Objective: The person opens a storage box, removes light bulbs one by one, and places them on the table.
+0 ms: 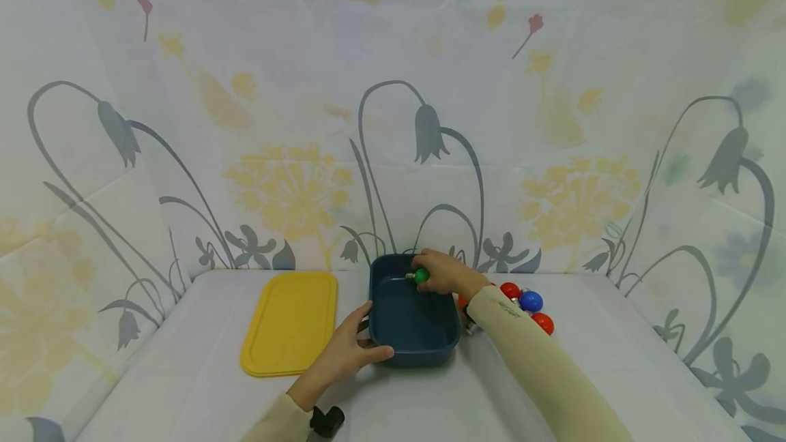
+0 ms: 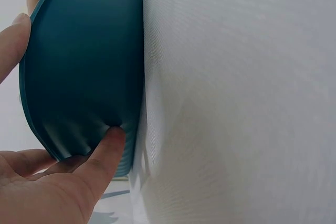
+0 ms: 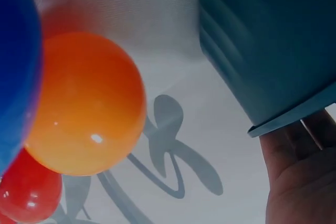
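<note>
A dark blue rectangular container (image 1: 413,322) stands on the table before me. My left hand (image 1: 345,352) holds its near left corner, thumb at the near rim and fingers against the left wall. In the left wrist view, the fingertips (image 2: 113,140) press on the container's outer wall (image 2: 84,61). My right hand (image 1: 447,273) reaches in over the right rim and pinches a green light bulb (image 1: 421,275), its metal screw base pointing left. In the right wrist view, the right hand (image 3: 304,177) shows at the rim, and the container wall hides the bulb.
Right of the container lie several coloured bulbs, among them a blue bulb (image 1: 531,301), a red bulb (image 1: 543,322) and an orange bulb (image 3: 89,103), partly behind the right forearm. A yellow lid (image 1: 291,322) lies flat on the left. A flower-patterned cloth (image 1: 393,210) hangs behind the table.
</note>
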Action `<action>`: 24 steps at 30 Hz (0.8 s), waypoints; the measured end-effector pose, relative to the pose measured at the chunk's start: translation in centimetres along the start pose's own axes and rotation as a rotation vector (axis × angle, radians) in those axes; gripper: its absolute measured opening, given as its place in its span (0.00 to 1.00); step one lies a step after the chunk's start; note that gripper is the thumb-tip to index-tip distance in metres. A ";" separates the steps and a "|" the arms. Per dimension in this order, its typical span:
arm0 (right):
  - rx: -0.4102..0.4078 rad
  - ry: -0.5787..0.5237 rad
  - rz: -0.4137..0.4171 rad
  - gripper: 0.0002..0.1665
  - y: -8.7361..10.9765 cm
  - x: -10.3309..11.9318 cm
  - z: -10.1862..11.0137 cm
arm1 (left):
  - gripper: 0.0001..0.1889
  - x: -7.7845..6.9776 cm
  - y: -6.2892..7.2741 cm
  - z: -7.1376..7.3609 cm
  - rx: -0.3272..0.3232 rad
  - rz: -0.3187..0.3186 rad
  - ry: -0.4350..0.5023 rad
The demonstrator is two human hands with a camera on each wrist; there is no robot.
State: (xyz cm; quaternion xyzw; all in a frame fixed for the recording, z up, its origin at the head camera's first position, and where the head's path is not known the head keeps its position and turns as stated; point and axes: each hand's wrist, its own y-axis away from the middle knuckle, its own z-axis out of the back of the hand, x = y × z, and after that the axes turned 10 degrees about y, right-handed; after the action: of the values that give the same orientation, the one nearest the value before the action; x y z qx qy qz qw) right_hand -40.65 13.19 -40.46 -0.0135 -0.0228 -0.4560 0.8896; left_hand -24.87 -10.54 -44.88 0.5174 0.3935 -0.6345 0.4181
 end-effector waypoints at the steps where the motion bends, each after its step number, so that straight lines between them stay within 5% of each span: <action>1: 0.002 0.009 -0.002 0.25 -0.1 0.0 0.0 | 0.52 0.0 0.0 0.0 0.000 0.000 -0.002; 24: 0.064 0.027 0.047 0.25 -0.3 1.2 -0.6 | 0.52 0.5 -0.3 0.0 -0.008 -0.004 -0.029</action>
State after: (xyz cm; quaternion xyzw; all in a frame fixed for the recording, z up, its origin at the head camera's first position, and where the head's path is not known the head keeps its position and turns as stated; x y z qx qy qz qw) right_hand -40.15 11.99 -40.96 0.0206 -0.0252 -0.4341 0.9003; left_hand -25.22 -10.50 -45.40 0.5057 0.3908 -0.6414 0.4245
